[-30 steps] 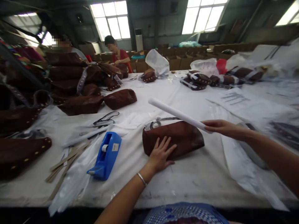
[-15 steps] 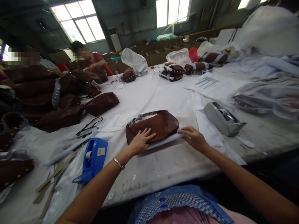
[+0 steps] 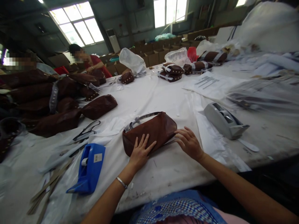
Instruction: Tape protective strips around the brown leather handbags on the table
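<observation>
A brown leather bag (image 3: pixel 154 129) lies on the white table (image 3: pixel 173 171) in front of me, its strap wrapped in clear plastic at the top. My left hand (image 3: pixel 139 152) rests flat on the bag's front, fingers spread. My right hand (image 3: pixel 189 142) touches the bag's right end with fingers curled loosely and nothing visible in them. The white paper roll is out of sight under or behind the bag.
A blue tape dispenser (image 3: pixel 88 168) sits to the left and a grey one (image 3: pixel 224 120) to the right. Piles of brown bags (image 3: pixel 56 102) fill the left side. More wrapped bags (image 3: pixel 171 71) and plastic sheets lie farther back. Two people work at the far left.
My right hand brought the white paper roll down to the bag's front edge; now the roll is hidden and the hand is at the bag's right end. My view shifted right.
</observation>
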Available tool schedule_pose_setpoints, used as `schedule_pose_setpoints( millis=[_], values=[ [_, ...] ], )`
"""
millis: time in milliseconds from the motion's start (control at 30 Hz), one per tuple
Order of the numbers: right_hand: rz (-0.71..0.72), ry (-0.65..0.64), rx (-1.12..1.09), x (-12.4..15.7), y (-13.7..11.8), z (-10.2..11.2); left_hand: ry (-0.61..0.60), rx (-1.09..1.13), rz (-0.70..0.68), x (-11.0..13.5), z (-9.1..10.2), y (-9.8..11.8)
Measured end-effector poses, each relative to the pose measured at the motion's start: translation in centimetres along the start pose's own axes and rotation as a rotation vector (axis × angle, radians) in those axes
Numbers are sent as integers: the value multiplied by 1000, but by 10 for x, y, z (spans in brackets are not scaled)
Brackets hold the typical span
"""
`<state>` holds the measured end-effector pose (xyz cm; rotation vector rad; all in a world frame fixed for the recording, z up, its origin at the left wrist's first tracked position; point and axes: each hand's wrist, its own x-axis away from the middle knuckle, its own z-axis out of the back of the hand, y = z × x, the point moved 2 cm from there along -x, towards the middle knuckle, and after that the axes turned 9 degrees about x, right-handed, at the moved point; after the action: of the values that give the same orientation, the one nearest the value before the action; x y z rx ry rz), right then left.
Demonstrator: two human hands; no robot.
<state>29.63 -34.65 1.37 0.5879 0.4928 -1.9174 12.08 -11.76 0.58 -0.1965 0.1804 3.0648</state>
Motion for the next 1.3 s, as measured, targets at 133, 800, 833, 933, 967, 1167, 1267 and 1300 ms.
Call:
schedule_pose_setpoints(
  millis=[133, 800, 833, 933, 967, 1167, 1267, 1300],
  values=[
    [248, -110, 13, -3, -18, -20, 49, -16, -7, 1, -5, 0],
    [-1140, -222, -1202, 41, -31, -26, 244, -112, 79, -28, -40, 32],
    [-1221, -254, -1360, 37, -35, -29, 242, -107, 79, -28, -39, 32],
    [-1285, -264, -1659, 15, -44, -35, 247, -97, 74, -29, -39, 32],
    [-1308, -254, -1695, 8, -46, -37, 252, -96, 75, -29, -39, 31],
    [-1530, -269, -1654, -14, -52, -44, 283, -93, 84, -28, -37, 29],
    [-1482, -255, -1640, -19, -61, -44, 284, -82, 88, -27, -33, 29],
    [-1442, -225, -1643, -21, -64, -43, 284, -75, 84, -26, -32, 30]
  ],
)
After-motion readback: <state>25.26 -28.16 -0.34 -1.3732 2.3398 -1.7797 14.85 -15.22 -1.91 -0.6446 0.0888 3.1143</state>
